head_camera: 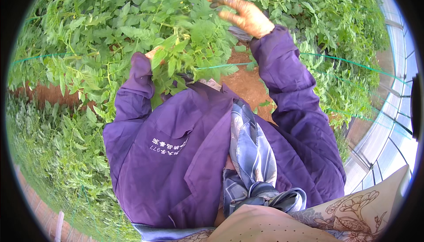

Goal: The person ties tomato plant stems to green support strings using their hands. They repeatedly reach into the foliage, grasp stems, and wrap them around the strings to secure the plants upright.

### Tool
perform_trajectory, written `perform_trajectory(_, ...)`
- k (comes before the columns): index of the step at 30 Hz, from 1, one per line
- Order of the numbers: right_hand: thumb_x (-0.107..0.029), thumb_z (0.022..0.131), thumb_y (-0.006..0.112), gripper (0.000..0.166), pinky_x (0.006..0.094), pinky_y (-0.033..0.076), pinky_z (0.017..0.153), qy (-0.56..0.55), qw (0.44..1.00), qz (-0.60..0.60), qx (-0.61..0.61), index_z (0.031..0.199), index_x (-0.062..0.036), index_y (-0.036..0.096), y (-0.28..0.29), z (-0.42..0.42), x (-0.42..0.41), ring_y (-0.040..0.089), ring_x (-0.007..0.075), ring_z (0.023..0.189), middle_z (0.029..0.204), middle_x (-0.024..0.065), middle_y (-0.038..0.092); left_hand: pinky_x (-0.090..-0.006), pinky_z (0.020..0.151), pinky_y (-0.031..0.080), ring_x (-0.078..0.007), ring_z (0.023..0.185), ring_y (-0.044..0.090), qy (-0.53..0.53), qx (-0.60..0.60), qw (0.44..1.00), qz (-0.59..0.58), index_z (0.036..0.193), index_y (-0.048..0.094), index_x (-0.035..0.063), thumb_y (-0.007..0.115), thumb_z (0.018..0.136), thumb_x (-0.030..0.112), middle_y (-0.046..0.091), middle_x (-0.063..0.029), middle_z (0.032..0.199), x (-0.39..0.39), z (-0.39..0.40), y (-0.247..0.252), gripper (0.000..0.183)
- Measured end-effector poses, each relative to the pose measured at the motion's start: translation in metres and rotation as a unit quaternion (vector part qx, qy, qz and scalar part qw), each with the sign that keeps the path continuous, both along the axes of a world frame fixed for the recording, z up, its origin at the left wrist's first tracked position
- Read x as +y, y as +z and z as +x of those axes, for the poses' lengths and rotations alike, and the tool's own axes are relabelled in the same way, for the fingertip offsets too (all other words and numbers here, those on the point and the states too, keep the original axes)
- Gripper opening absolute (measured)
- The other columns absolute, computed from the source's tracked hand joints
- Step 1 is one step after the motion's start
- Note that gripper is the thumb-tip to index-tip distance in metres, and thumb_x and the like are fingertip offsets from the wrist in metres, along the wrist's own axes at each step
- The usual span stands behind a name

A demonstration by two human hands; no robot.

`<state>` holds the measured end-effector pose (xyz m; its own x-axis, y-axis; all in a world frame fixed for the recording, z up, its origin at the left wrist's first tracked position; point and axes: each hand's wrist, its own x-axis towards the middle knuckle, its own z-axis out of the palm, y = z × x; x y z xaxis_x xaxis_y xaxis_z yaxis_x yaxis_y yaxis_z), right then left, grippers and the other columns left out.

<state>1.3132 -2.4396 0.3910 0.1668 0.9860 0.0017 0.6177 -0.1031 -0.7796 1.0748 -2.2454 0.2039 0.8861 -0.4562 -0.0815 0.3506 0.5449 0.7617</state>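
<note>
Leafy tomato plants [198,33] with small yellow flowers stand before me. My left hand [155,55] reaches in among the leaves at their near side; foliage hides most of it, so its fingers and anything in them cannot be seen. Above the foliage, to the right, my right hand [246,16] is raised with fingers spread and nothing in it; its fingertips are darkly stained. A green twine [228,65] runs across between my forearms, close to the plants.
Bare reddish soil [248,83] shows between the plants and my jacket. More tomato rows [334,26] grow to the right and left [59,142]. Further green twines [351,63] cross the right-hand row, beside a translucent greenhouse wall [399,76].
</note>
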Motion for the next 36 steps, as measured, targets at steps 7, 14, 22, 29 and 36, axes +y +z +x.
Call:
perform_trajectory(7,-0.033,0.077,0.057,0.045,0.0381,0.048,0.071,0.124,0.894,-0.399,-0.162,0.115,-0.0097,0.054,-0.047,-0.033,-0.175,0.061,0.0297,0.079,0.088,0.0138,0.063,-0.033,0.097,0.034,-0.0181,0.117,0.041,-0.095,-0.269,0.738,0.612,0.131,0.035,0.0099,0.055,0.082,0.02,0.042,-0.0085,0.13,0.001,0.018,-0.017,0.054)
perform_trajectory(14,-0.026,0.085,0.054,0.05,0.0279,0.047,0.06,-0.087,0.766,-0.405,0.492,0.125,0.0013,0.041,0.118,-0.018,-0.324,0.059,0.0151,0.062,0.077,0.0082,0.064,-0.0344,0.098,0.033,-0.0199,0.119,0.038,-0.035,-0.261,0.837,0.479,0.132,0.033,0.0092,0.051,0.085,0.024,0.038,-0.0086,0.133,-0.018,0.011,0.014,0.052)
perform_trajectory(22,-0.012,0.078,0.057,0.053,0.0327,0.039,0.091,-0.215,0.792,-0.514,-0.251,0.128,-0.0068,0.04,0.104,0.01,-0.308,0.052,0.0232,0.106,0.112,0.0137,0.056,-0.0353,0.099,0.033,-0.0215,0.121,0.036,0.016,-0.103,0.987,0.119,0.133,0.03,0.0078,0.048,0.088,0.028,0.033,-0.0087,0.136,-0.039,-0.008,0.035,0.052)
perform_trajectory(29,-0.022,0.075,0.063,0.076,0.0327,0.023,0.104,0.011,0.998,0.044,-0.046,0.137,-0.0102,0.02,0.037,-0.042,0.006,0.027,0.0216,0.128,0.138,0.0109,0.03,-0.0308,0.095,0.038,-0.0186,0.114,0.043,0.008,0.029,0.995,0.094,0.129,0.034,0.0018,0.044,0.091,0.031,0.041,-0.0079,0.129,-0.076,-0.015,-0.008,0.05)
perform_trajectory(36,-0.02,0.088,0.046,0.025,0.0281,0.036,0.093,-0.047,0.996,-0.036,0.062,0.099,-0.006,0.063,-0.02,-0.018,0.091,0.054,0.0154,0.1,0.104,0.004,0.062,-0.0366,0.096,0.037,-0.0232,0.11,0.046,0.043,-0.081,0.992,0.083,0.124,0.04,0.0028,0.052,0.084,0.029,0.045,-0.0115,0.123,-0.034,-0.039,0.005,0.049)
